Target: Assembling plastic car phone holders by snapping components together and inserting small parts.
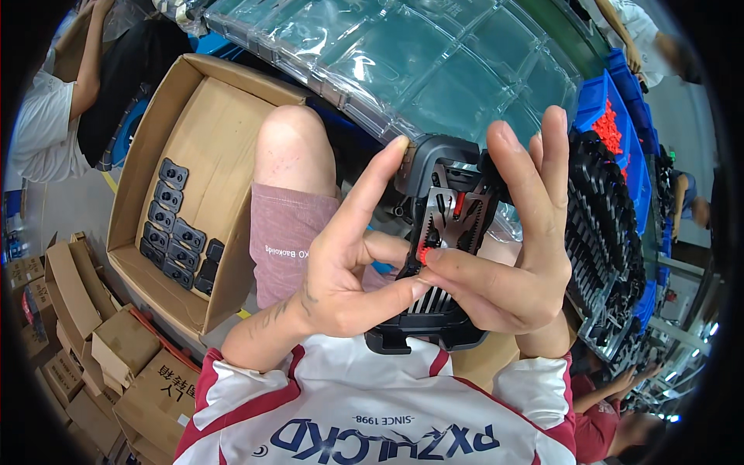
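A black plastic frame (415,337) lies across my lap in front of my chest, with a toothed silver metal plate (446,208) set in it. A red bar (459,205) sits in the upper part of the plate. My left hand (349,267) grips the frame's left side, index finger stretched to its upper corner and thumb across its middle. Over the plate's lower part, thumb and index finger of my right hand (508,271) pinch a small red plastic piece (424,255). The other right fingers point upward, spread apart. My fingers hide the frame's middle and where the red piece meets the plate.
An open cardboard box (225,116) at left holds several black plastic parts (184,232). Clear plastic sheeting (418,58) covers a crate ahead. At right, a blue bin (593,101) holds red pieces (608,130) beside piled black parts (608,217). Other people sit around.
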A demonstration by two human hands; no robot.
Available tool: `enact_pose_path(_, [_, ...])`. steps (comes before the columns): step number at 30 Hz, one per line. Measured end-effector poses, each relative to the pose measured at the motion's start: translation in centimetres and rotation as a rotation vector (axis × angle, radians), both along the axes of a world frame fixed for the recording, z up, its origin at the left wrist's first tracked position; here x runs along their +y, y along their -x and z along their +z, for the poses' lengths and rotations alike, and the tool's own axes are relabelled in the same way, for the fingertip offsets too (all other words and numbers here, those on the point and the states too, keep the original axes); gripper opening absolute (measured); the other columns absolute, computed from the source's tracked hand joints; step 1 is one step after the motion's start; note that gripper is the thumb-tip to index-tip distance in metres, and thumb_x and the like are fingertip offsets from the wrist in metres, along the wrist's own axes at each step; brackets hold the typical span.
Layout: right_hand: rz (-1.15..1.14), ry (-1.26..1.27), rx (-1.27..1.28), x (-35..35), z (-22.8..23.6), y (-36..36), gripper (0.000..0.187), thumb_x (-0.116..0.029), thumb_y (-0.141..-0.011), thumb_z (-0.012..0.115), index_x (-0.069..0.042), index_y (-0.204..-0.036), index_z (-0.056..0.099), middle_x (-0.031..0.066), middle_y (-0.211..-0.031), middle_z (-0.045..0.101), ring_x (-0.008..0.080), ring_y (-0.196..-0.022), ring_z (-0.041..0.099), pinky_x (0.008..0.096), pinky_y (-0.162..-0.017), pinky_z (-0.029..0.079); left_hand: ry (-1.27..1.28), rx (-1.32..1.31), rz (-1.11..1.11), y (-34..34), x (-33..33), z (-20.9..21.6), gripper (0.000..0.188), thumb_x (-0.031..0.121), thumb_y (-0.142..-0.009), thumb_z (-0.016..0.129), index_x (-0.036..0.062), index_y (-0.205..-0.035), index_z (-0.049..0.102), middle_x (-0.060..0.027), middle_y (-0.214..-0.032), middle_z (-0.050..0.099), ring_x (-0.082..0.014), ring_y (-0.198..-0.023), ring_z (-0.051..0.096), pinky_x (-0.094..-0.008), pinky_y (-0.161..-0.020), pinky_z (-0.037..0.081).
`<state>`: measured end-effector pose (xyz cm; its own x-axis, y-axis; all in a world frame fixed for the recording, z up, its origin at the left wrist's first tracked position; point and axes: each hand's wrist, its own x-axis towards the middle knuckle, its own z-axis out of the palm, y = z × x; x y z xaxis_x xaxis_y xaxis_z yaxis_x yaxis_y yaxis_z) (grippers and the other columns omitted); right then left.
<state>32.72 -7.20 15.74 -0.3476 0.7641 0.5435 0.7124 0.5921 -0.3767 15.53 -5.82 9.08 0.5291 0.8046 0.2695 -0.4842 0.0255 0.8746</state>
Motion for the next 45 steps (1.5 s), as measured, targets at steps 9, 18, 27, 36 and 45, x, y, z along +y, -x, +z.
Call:
enact_pose_path(9, [0.080,-0.151,-0.099,0.6,-0.2,-1.1,0.014,-0.022,-0.066,0.075,-0.014,-0.076,0.072,0.0248,-0.131,0.049,0.0498,-0.134,0.025,0.0568,-0.110,0.023,0.015,-0.020,-0.011,-0.3,-0.2,0.1,0.093,-0.013,-0.072,0.055,-0.0066,-0.145,-0.001,-0.0205,-0.123,0.055,-0.0084,-0.063,0.057,-0.0145,-0.059,0.041])
enact_pose_path(18, [0.093,-0.103,-0.061,0.3,-0.2,-1.0,0.014,-0.023,-0.066,0.075,-0.012,-0.074,0.070,0.0239,-0.132,0.049,0.0505,-0.133,0.027,0.0570,-0.109,0.025,0.014,0.008,-0.050,0.0,-0.1,0.4,0.094,-0.012,-0.071,0.055,-0.0058,-0.145,-0.003,-0.0207,-0.118,0.056,-0.0133,-0.072,0.059,-0.0195,-0.068,0.042])
enact_pose_path(27, [-0.024,0.050,0.031,0.0,0.6,-0.2,0.020,-0.030,-0.066,0.077,-0.012,-0.072,0.069,0.0260,-0.133,0.047,0.0503,-0.132,0.027,0.0555,-0.107,0.029,-0.046,0.125,-0.027,0.5,-0.1,0.8,0.098,-0.011,-0.070,0.057,-0.0059,-0.144,-0.008,-0.0180,-0.085,0.069,-0.0257,-0.092,0.063,-0.0285,-0.093,0.042])
enact_pose_path(36, [-0.034,0.065,-0.004,0.2,0.2,-0.7,0.025,-0.034,-0.066,0.075,-0.010,-0.072,0.070,0.0267,-0.134,0.045,0.0492,-0.132,0.028,0.0532,-0.106,0.031,-0.190,0.194,0.043,0.7,0.0,0.7,0.096,-0.008,-0.070,0.057,-0.0100,-0.143,-0.006,-0.0156,-0.078,0.068,-0.0221,-0.078,0.063,-0.0236,-0.086,0.044])
enact_pose_path(45, [-0.009,0.071,-0.014,0.1,0.3,-0.7,0.024,-0.030,-0.066,0.077,-0.008,-0.073,0.067,0.0269,-0.135,0.043,0.0474,-0.131,0.032,0.0513,-0.105,0.033,-0.333,0.242,0.109,0.0,0.0,0.3,0.094,-0.005,-0.070,0.057,-0.0140,-0.141,-0.003,-0.0133,-0.071,0.067,-0.0185,-0.063,0.063,-0.0187,-0.079,0.046])
